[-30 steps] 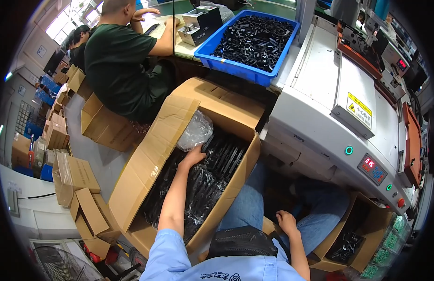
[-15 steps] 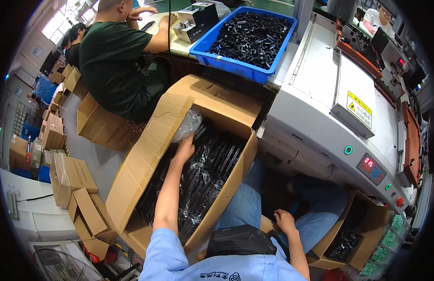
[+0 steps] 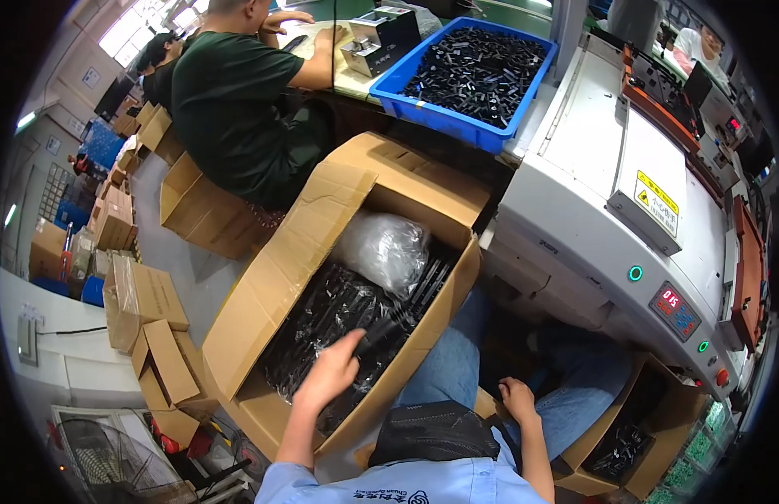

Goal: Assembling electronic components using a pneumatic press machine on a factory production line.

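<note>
My left hand (image 3: 329, 372) is over an open cardboard box (image 3: 284, 252) between my legs and the bench. Its fingers are closed on a dark, blurred black strip-shaped part (image 3: 379, 329). Below it, rows of black plastic parts (image 3: 322, 315) lie in clear wrapping inside the box. A crumpled clear plastic bag (image 3: 381, 252) sits at the box's far end, on top of the parts. My right hand (image 3: 519, 400) rests by my thigh, fingers loosely bent and apart, with nothing visible in it.
A blue bin (image 3: 461, 126) full of small black parts stands at the back. On the right is a white machine (image 3: 566, 202) with lit buttons. A smaller box (image 3: 591, 466) with black parts stands lower right. A co-worker in dark green (image 3: 230, 109) sits left; more boxes (image 3: 141, 298) line the floor.
My left hand has come back toward me from the box's far end. The clear bag there now lies spread and uncovered. The view has shifted slightly; my right hand stays by my thigh.
</note>
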`<action>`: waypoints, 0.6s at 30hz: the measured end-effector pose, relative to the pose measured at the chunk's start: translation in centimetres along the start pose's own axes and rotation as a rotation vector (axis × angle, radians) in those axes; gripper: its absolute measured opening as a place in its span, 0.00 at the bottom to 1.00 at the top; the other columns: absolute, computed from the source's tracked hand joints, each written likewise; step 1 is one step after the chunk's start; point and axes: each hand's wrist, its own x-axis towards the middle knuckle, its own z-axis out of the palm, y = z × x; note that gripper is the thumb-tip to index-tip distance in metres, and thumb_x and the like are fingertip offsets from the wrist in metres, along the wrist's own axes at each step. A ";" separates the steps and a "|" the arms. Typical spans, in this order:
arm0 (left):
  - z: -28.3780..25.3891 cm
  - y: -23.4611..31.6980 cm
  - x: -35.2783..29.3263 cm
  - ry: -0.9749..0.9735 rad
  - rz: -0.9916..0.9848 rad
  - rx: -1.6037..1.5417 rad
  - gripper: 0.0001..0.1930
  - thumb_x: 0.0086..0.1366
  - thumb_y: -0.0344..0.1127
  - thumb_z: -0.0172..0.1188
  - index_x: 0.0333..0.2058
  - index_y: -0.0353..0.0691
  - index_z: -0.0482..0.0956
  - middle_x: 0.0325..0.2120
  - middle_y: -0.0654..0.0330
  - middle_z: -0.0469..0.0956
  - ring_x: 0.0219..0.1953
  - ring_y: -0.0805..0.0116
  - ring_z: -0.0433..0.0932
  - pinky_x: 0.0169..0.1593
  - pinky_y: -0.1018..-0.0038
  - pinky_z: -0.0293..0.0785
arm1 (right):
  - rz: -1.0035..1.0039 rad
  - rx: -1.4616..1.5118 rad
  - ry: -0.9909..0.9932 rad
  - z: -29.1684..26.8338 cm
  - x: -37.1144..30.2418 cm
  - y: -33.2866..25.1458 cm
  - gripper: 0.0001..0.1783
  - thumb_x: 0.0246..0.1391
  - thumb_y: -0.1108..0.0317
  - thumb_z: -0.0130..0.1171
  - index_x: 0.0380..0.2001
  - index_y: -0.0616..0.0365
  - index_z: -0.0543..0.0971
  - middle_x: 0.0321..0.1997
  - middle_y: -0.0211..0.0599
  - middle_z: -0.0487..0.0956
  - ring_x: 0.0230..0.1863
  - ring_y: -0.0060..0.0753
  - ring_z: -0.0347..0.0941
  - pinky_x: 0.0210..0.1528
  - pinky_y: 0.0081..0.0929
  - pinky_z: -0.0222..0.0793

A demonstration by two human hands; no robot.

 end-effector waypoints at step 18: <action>6.5 -6.3 15.2 0.261 0.137 0.593 0.36 0.48 0.28 0.62 0.57 0.61 0.63 0.65 0.50 0.37 0.65 0.36 0.38 0.57 0.36 0.50 | -0.208 0.036 0.009 4.0 1.2 7.2 0.14 0.55 0.63 0.51 0.38 0.61 0.78 0.37 0.56 0.77 0.40 0.56 0.73 0.43 0.40 0.69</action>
